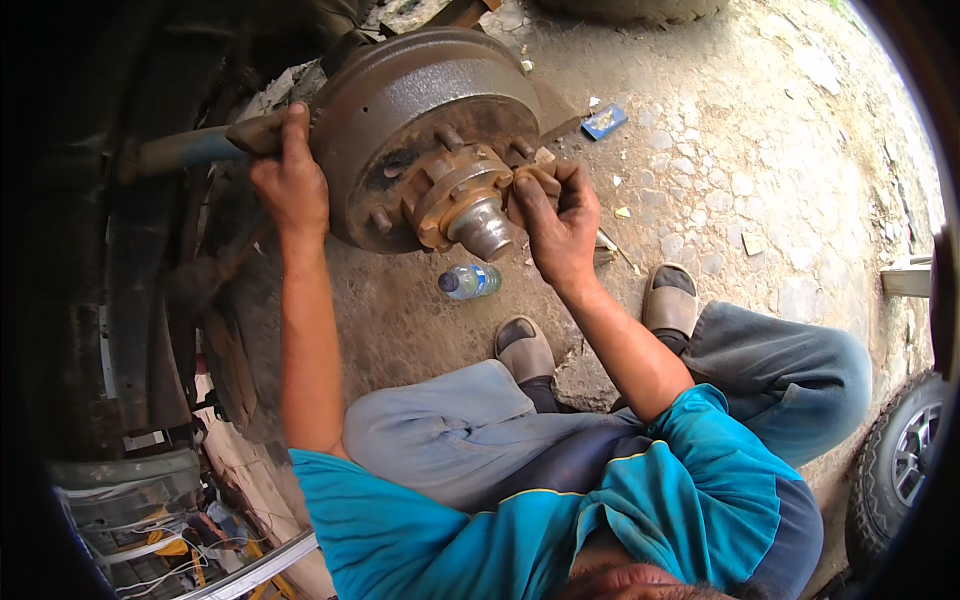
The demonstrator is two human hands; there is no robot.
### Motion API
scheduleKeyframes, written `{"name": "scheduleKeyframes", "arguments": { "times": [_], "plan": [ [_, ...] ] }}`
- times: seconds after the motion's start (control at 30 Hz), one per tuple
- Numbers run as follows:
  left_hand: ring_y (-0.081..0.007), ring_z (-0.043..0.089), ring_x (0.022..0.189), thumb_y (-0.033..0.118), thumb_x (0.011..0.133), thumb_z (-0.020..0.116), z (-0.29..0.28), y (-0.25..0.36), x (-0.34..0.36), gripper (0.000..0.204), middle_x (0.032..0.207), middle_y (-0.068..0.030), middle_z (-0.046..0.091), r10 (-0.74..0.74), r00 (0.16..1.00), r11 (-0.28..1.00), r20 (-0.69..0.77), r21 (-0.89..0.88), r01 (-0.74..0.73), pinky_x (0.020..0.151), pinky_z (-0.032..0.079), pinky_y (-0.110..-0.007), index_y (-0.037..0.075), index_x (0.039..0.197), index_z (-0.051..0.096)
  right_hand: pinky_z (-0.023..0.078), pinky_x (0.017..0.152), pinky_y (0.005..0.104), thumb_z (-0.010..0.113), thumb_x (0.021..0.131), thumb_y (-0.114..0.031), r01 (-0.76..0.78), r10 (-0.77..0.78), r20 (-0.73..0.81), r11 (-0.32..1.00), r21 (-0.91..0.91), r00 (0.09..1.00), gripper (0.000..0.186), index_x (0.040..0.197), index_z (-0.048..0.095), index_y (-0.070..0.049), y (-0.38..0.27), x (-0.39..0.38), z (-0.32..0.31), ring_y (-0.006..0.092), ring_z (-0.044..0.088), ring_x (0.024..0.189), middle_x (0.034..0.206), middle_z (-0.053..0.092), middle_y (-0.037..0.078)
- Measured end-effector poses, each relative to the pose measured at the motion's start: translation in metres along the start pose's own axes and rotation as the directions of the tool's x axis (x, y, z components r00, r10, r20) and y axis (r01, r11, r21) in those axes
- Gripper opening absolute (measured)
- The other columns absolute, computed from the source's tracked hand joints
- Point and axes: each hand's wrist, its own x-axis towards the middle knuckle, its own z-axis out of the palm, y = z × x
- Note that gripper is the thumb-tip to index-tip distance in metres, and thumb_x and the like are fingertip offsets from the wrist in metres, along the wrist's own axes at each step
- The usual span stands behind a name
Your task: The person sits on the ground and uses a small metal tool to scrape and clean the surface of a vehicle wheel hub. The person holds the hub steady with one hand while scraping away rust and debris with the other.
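A large grey-brown brake drum (424, 92) hangs at the upper middle, with studs and a rusty hub (455, 183) ending in a bright metal cap (483, 232). My left hand (292, 180) is closed at the drum's left edge, thumb upward, beside a dark pipe with a blue section (200, 150); exactly what its fingers grip is partly hidden. My right hand (560, 215) pinches a small rusty brown part (535, 185) right beside the hub; I cannot tell whether that part is attached.
A water bottle (470, 282) lies on the cracked floor (740, 170) below the drum. A small blue object (605, 122) and scraps lie to the right. A wheel (895, 450) stands at lower right, a tyre (630, 8) at the top. Dark vehicle bodywork (130, 320) fills the left.
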Motion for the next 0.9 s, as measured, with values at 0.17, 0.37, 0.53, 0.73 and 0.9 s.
{"name": "scheduleKeyframes", "arguments": {
  "times": [0.17, 0.37, 0.53, 0.73, 0.9],
  "plan": [
    [-0.0145, 0.063, 0.094, 0.024, 0.094, 0.069, 0.001, 0.003, 0.000, 0.033, 0.099, -0.0099, 0.071, 0.054, 0.999, 0.988, -0.002, 0.146, -0.053, 0.086, 0.049, -0.031, -0.008, 0.102, 0.071, 0.049, 0.064, 0.0229, 0.064, 0.095, -0.005, 0.004, -0.004, 0.012, 1.000, 0.011, 1.000, 0.012, 0.096, 0.053, 0.000, 0.012, -0.008, 0.000, 0.0079, 0.060, 0.073, 0.084, 0.065, 0.006],
    [-0.0144, 0.063, 0.093, 0.024, 0.093, 0.069, 0.002, 0.005, -0.005, 0.033, 0.099, -0.0101, 0.071, 0.002, 1.000, 0.994, -0.011, 0.108, -0.001, 0.086, 0.048, -0.031, -0.008, 0.102, 0.071, 0.048, 0.066, 0.0221, 0.067, 0.095, -0.009, -0.034, 0.035, 0.043, 0.999, -0.031, 0.998, 0.015, 0.095, 0.054, -0.002, 0.003, -0.004, -0.005, 0.0058, 0.056, 0.073, 0.084, 0.064, 0.004],
    [-0.0150, 0.064, 0.091, 0.023, 0.094, 0.069, -0.004, -0.002, 0.002, 0.033, 0.099, -0.0104, 0.072, 0.053, 0.999, 0.993, 0.002, 0.102, -0.053, 0.084, 0.049, -0.031, -0.008, 0.103, 0.070, 0.050, 0.066, 0.0229, 0.065, 0.095, -0.007, 0.056, -0.056, 0.025, 0.998, 0.007, 0.998, 0.014, 0.096, 0.053, 0.001, 0.009, -0.005, 0.001, 0.0075, 0.059, 0.074, 0.084, 0.064, 0.005],
    [-0.0150, 0.065, 0.092, 0.021, 0.093, 0.069, 0.000, 0.007, 0.000, 0.032, 0.099, -0.0105, 0.072, 0.044, 0.999, 0.992, -0.004, 0.116, -0.044, 0.085, 0.050, -0.031, -0.009, 0.104, 0.070, 0.049, 0.065, 0.0208, 0.062, 0.097, -0.005, -0.008, 0.009, 0.079, 1.000, -0.003, 0.997, 0.012, 0.096, 0.051, 0.000, 0.009, -0.004, -0.002, 0.0073, 0.061, 0.075, 0.084, 0.064, 0.006],
    [-0.0150, 0.065, 0.093, 0.022, 0.094, 0.069, 0.000, 0.003, 0.001, 0.033, 0.100, -0.0109, 0.072, 0.034, 0.999, 0.999, 0.023, 0.023, -0.034, 0.086, 0.050, -0.031, -0.010, 0.104, 0.070, 0.048, 0.061, 0.0215, 0.063, 0.096, -0.005, 0.048, -0.047, 0.063, 0.999, -0.015, 0.997, 0.014, 0.094, 0.051, 0.000, 0.013, -0.004, -0.005, 0.0066, 0.059, 0.070, 0.081, 0.064, 0.005]
  ]
}}
